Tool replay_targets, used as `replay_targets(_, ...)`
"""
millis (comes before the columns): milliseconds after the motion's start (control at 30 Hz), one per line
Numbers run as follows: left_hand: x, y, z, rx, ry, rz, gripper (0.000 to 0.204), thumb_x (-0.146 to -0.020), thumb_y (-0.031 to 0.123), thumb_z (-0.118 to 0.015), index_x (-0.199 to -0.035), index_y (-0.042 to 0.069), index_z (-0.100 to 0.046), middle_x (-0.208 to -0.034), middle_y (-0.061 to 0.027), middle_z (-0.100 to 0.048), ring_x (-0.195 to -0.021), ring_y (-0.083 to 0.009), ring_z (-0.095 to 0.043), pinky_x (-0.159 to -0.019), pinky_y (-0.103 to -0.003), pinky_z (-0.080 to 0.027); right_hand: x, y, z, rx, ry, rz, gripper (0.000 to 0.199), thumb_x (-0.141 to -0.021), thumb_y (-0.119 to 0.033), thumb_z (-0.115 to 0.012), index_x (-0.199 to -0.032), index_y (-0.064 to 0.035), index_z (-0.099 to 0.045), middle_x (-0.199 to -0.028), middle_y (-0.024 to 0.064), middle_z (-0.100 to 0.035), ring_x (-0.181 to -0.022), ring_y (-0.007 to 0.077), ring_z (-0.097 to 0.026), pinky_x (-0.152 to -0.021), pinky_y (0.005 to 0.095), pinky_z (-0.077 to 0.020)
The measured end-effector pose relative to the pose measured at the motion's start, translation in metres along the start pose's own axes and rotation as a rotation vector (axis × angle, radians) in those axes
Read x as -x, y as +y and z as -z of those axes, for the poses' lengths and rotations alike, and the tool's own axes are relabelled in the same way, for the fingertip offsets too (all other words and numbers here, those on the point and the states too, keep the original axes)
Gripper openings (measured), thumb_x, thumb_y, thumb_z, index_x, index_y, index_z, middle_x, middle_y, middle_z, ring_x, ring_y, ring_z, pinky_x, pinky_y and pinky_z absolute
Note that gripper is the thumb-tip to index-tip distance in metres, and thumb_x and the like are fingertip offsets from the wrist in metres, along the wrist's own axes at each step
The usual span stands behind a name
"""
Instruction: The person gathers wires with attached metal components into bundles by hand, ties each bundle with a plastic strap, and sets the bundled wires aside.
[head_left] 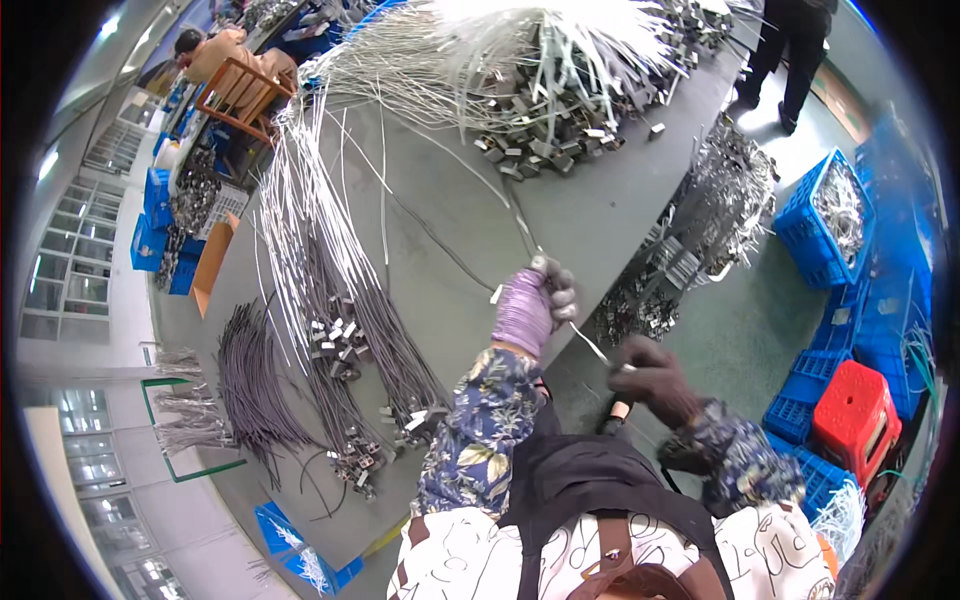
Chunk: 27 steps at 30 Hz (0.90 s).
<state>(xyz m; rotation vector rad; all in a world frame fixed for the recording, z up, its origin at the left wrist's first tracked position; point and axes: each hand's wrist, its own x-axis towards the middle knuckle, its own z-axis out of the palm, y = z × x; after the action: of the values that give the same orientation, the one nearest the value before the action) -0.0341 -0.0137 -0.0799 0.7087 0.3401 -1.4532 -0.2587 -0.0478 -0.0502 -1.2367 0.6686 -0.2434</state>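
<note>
My left hand point(538, 303), in a purple and grey glove, is closed around a grey cable point(521, 220) above the table's right edge. That cable runs up from the fist to a heap of wires with small grey metal connectors point(545, 125). A white wire end point(590, 343) comes out below the left fist and reaches my right hand point(655, 380). In its dark brown glove, the right hand pinches that end beside the table. Left of my hands lie bundles of white-and-dark cables point(350, 250) with connectors at their near ends.
Dark purplish cables point(255, 390) lie on the grey table point(440, 215) at left. Beside its right edge is a pile of metal-ended cables point(715, 210). Blue crates point(825, 225) and a red stool point(855, 420) stand at right. Two people are farther back.
</note>
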Motion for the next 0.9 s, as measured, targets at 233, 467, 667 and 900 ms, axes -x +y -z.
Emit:
replay_targets(233,-0.005,0.008,0.021,-0.28,0.125,-0.679,0.019,-0.092,0.025,-0.056,-0.093,0.006,-0.057,-0.09,-0.0143,-0.064,-0.07,-0.0238,-0.062,-0.062,-0.038,-0.055,0.283,0.205,0.183,1.064,-0.082,-0.881,0.037,-0.07,-0.035,-0.069,-0.089,-0.0028,-0.07,-0.084,0.0206,-0.066,-0.081,0.0315,-0.065,-0.072,0.0405,-0.0508)
replay_targets(467,0.029,0.08,-0.003,-0.234,-0.146,-0.772,0.025,-0.095,0.022,-0.048,-0.102,-0.001,-0.056,-0.103,-0.0245,-0.063,-0.089,-0.0366,-0.065,-0.077,-0.05,-0.058,0.388,0.248,0.223,0.761,0.094,-1.245,0.035,-0.062,-0.031,-0.079,-0.083,-0.0055,-0.068,-0.073,0.0115,-0.065,-0.071,0.0236,-0.062,-0.069,0.0366,-0.0504)
replay_targets(667,0.048,0.111,-0.03,-0.275,-0.291,-0.743,0.021,-0.094,0.021,-0.051,-0.104,0.003,-0.052,-0.102,-0.0243,-0.064,-0.082,-0.0341,-0.067,-0.067,-0.046,-0.06,0.406,0.274,0.234,0.586,0.207,-1.168,0.032,-0.063,-0.029,-0.079,-0.081,-0.0054,-0.068,-0.072,0.0104,-0.065,-0.069,0.0212,-0.061,-0.067,0.0358,-0.0501)
replay_targets(900,0.048,0.055,-0.03,-0.323,-0.086,-0.76,0.023,-0.09,0.029,-0.06,-0.094,0.007,-0.058,-0.091,-0.0133,-0.068,-0.074,-0.0219,-0.066,-0.063,-0.034,-0.058,0.373,0.225,0.215,0.557,0.207,-1.115,0.028,-0.062,-0.027,-0.081,-0.074,-0.0058,-0.066,-0.068,0.0085,-0.063,-0.065,0.0166,-0.059,-0.06,0.0342,-0.0484)
